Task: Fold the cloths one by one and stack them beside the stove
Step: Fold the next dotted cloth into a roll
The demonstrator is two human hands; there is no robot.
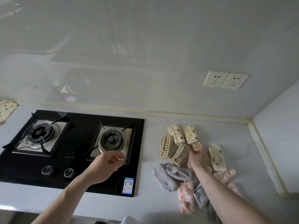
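Several small folded cloths lie in a loose cluster on the white counter to the right of the stove point(77, 149): cream dotted ones point(191, 134), brown checked ones point(165, 147), grey ones point(164, 177) and pink floral ones point(186, 197). My right hand point(199, 157) is over the middle of the cluster, fingers closed on the end of a folded cloth point(197, 143) beside the dotted ones. Above the front corner of the stove's right burner point(111, 140) hovers my left hand point(107, 161), fingers loosely curled and holding nothing.
The black two-burner hob has two knobs point(47, 170) at its front. A dotted cream cloth point(6, 109) lies at the far left against the wall. A double wall socket point(225, 80) is above the cloths. A side wall point(278, 143) bounds the counter on the right.
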